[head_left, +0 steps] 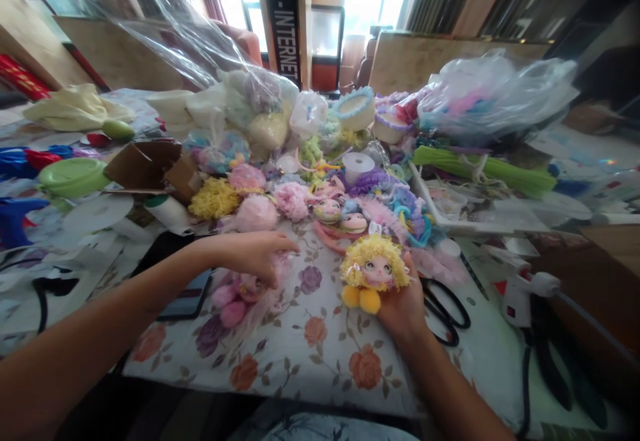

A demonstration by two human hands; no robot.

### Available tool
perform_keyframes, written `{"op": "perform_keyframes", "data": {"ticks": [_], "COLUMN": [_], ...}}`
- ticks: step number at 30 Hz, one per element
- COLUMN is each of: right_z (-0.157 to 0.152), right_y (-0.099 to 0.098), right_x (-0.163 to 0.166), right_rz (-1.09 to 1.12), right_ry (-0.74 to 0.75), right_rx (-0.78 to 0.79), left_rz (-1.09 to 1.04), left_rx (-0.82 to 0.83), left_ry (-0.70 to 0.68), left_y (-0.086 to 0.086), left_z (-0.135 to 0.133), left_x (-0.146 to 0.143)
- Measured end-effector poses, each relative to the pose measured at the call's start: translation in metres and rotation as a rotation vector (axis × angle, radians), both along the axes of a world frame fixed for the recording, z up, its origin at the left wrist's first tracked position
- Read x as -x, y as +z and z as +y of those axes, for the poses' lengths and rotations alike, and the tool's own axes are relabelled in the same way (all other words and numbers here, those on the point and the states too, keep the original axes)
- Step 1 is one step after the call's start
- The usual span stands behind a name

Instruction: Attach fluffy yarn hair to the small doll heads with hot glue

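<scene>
My right hand (407, 304) holds up a small doll (376, 266) with curly yellow hair, a painted face and yellow pompom feet. A white tag sticks up from its top. My left hand (257, 254) reaches over a pink doll (250, 286) lying on the flowered cloth, its fingers stretched out and apart. Part of that doll is hidden behind the hand, and I cannot tell whether they touch. Pink pompoms (233, 306) and pale strands lie at its lower side.
Black-handled scissors (447, 314) lie right of my right hand, near a glue gun (517, 298). Doll faces (340, 213), yarn balls (257, 213) and a ribbon spool (358, 164) crowd the back. A white tray (435, 211), cardboard box (150, 168) and dark tablet (187, 298) flank the cloth (320, 361).
</scene>
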State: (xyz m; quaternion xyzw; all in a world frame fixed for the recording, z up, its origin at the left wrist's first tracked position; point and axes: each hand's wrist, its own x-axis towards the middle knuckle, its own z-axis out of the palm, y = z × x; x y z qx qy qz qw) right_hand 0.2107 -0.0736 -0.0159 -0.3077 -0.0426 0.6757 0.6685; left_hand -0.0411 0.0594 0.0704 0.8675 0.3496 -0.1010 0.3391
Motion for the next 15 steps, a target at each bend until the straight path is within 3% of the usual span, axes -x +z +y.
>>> {"op": "perform_keyframes", "data": {"ticks": [3, 10, 15], "right_z": [0.0, 0.0, 0.001], "right_y": [0.001, 0.002, 0.002], "right_x": [0.001, 0.004, 0.004], "right_rz": [0.016, 0.022, 0.048], "right_ry": [0.012, 0.02, 0.008], "right_rx": [0.018, 0.051, 0.067], "left_rz": [-0.12, 0.053, 0.014], "left_rx": [0.109, 0.205, 0.241], "left_ry": [0.074, 0.186, 0.225], "left_y": [-0.004, -0.013, -0.022], "left_z": [0.007, 0.026, 0.023], "left_x": [0.015, 0.041, 0.043]}}
